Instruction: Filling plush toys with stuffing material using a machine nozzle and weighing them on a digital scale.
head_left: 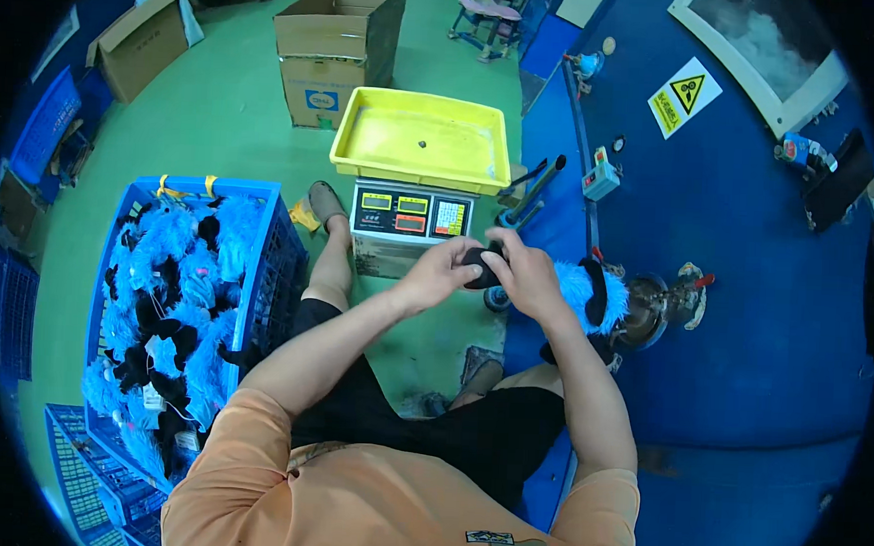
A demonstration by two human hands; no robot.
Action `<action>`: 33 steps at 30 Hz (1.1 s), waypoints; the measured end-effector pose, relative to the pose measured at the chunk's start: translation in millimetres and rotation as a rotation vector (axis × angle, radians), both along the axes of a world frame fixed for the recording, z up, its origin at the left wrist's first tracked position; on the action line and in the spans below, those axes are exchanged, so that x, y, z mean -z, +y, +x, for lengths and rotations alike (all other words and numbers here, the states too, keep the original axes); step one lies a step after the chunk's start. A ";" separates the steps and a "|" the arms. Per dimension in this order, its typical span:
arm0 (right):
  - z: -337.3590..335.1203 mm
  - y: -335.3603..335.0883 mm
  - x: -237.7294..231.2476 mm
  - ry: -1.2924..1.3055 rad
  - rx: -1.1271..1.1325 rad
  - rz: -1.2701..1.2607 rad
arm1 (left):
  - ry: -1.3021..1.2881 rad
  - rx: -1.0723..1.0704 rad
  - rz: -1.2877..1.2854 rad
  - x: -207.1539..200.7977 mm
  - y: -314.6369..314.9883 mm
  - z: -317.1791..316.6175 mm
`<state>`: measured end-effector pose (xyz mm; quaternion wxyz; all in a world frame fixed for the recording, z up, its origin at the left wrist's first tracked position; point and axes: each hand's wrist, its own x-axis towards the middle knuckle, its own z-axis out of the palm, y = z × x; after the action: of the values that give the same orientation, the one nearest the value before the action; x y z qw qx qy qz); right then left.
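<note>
Between my hands, in front of the scale, is a small black soft-looking piece [482, 269]; its exact kind I cannot make out. Fingers of my left hand [436, 271] are closed on its left side. My right hand [527, 276] grips it from the right, thumb pressed on it. Just beyond my right wrist, a blue furry plush toy [579, 295] with black parts sits against a round metal fitting [644, 314] on the blue machine. My right forearm partly hides this toy. Whether the black piece joins it cannot be seen.
A blue crate [266, 202] full of blue-and-black plush pieces stands at my left. Ahead, a yellow tray [341, 149] with a tiny dark object rests on a digital scale [412, 212]. Cardboard boxes [319, 76] stand behind. The blue machine wall [742, 361] fills the right side.
</note>
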<state>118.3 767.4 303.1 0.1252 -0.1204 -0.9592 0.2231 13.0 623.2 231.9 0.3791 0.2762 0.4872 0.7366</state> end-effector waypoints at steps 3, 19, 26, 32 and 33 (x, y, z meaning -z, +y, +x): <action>-2.0 -1.0 -0.2 -0.065 0.031 0.099 | -0.051 0.157 -0.140 -3.0 -3.8 -9.6; 83.8 67.8 5.0 -0.090 0.077 0.616 | -0.176 0.189 -0.055 -28.1 9.8 16.8; 60.0 45.4 0.0 -0.120 0.032 0.595 | 0.042 -0.069 -0.162 -16.0 5.6 11.1; 35.0 16.8 -4.6 -0.108 -0.029 0.577 | -0.074 -0.238 -0.141 -13.9 -34.2 11.0; 31.8 13.8 -5.0 -0.107 -0.037 0.569 | -0.088 -0.263 -0.112 -9.8 -38.8 10.0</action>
<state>150.1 781.2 308.1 0.0989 -0.0743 -0.9905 -0.0595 23.0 584.5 241.7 0.3151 0.1559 0.5427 0.7628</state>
